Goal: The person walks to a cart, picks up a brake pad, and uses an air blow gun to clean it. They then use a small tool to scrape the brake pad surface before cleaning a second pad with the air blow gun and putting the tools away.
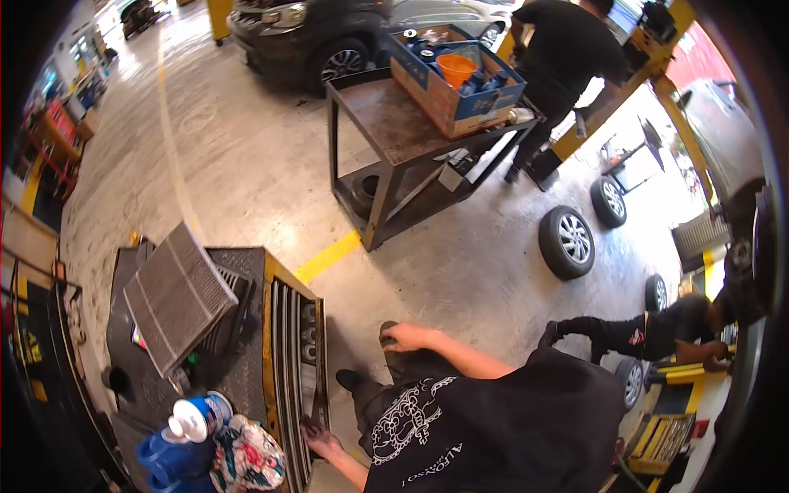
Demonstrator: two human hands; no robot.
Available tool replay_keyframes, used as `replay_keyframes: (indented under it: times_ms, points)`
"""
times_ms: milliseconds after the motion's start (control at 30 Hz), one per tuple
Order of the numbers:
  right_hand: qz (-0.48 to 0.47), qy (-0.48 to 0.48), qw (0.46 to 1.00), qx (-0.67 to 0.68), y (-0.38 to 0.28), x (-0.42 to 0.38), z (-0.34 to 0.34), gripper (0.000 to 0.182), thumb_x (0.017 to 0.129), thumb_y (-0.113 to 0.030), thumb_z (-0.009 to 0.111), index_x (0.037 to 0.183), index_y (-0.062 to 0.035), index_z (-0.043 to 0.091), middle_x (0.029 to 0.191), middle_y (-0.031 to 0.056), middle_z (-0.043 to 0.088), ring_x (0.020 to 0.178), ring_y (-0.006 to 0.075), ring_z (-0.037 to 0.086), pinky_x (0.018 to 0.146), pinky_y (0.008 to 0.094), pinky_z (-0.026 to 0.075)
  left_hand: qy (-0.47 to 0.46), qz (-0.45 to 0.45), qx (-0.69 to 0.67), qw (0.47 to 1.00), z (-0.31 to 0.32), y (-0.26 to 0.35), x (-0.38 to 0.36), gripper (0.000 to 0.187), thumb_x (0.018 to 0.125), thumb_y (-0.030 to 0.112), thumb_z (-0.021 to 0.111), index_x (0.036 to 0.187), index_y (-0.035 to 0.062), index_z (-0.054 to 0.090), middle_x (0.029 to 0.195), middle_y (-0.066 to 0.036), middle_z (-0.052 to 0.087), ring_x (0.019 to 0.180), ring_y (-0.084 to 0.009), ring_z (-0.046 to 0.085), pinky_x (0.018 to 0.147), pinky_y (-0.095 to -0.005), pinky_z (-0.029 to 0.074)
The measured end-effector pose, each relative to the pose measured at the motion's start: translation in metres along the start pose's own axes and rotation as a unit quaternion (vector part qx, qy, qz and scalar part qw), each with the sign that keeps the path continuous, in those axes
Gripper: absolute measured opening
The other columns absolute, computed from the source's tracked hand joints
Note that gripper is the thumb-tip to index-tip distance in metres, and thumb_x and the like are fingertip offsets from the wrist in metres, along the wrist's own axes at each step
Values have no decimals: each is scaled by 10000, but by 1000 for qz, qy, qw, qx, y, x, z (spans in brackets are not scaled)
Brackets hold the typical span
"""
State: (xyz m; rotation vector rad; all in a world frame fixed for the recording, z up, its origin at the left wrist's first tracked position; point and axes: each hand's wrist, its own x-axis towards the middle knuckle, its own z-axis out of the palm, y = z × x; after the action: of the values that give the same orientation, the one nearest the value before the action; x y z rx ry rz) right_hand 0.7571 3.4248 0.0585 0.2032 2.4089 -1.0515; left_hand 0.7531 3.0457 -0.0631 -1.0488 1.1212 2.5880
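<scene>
My left hand [321, 441] is at the front edge of a partly pulled-out drawer [311, 378] of the tool cabinet. Its darkened fingers look bent over the drawer's edge; the tips are hard to make out. Round metal parts [309, 335] lie at the drawer's far end. My right hand [404, 336] rests on my dark trouser leg, fingers loosely spread, holding nothing. On the cabinet top [238, 378] a pleated air filter [177, 296] leans at a slant. A blue jug [168, 460], a white-and-blue bottle [197, 417] and a flowered cloth [246, 456] stand close together there.
A metal cart [374, 123] carries a cardboard box [460, 103] with an orange container [456, 70]. Behind it stands a person in black [571, 57]. Another person [674, 329] bends at the right. Wheels [567, 242] stand on the floor, and a dark car [316, 45] is parked beyond.
</scene>
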Motion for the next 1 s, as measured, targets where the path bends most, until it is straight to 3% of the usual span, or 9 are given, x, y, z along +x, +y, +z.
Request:
replay_keyframes:
  times_ms: [67,133,167,267,367,533,667,867,1000]
  points:
    - [23,3,1000,18,12,0,6,410,792,-326,573,1086,-42,549,981,200,601,927,360,565,797,407,447,4,11,-34,999,16,17,9,498,839,235,540,1223,-52,406,1220,-179,478,1138,-236,448,971,-323,365]
    - [44,-27,999,1,23,9,-1,410,770,-337,583,1047,-34,579,954,193,617,915,343,579,802,397,449,145,-45,-206,967,38,20,4,498,839,219,532,1253,-19,394,1168,-186,513,1070,-272,502,920,-336,414]
    - [47,-25,999,9,21,15,-13,412,767,-338,584,1050,-39,581,968,193,614,920,340,579,804,394,452,172,-62,-196,963,51,15,12,494,839,218,529,1252,-18,394,1164,-186,515,1065,-274,505,916,-338,416]
    - [26,32,998,57,48,43,-35,411,761,-335,592,1050,-44,582,968,187,614,924,338,576,800,394,455,85,-122,44,988,110,-20,48,483,841,215,519,1247,-16,397,1150,-188,520,1050,-278,512,902,-343,423]
    - [-1,45,997,55,83,71,-75,406,760,-329,593,1047,-42,583,970,182,614,925,335,575,801,397,454,3,-139,210,968,188,-66,84,472,842,212,510,1242,-14,399,1137,-190,525,1035,-282,520,888,-348,431]
    - [68,110,990,65,168,62,-175,388,740,-322,593,991,-26,607,949,185,617,897,342,581,784,409,452,-96,-135,392,905,333,-115,114,454,845,207,494,1233,-10,403,1114,-193,533,1009,-289,532,866,-357,443]
    - [168,260,946,96,241,13,-254,406,742,-325,591,1008,-18,596,949,180,620,915,338,579,788,411,458,-154,-126,479,855,419,-146,129,440,847,203,481,1226,-8,406,1096,-195,540,989,-295,542,847,-364,452]
    - [311,416,842,148,289,-82,-285,416,786,-354,572,1054,-35,571,986,168,614,943,329,571,801,407,453,-213,-138,569,782,452,-174,150,420,850,197,462,1216,-4,411,1069,-199,550,958,-303,557,820,-375,467]
    - [371,357,837,185,279,-101,-259,401,791,-318,574,1078,-37,568,1015,169,606,982,327,553,826,404,446,-232,-178,631,718,435,-196,161,407,852,192,450,1209,-1,414,1051,-201,557,938,-309,566,802,-382,476]
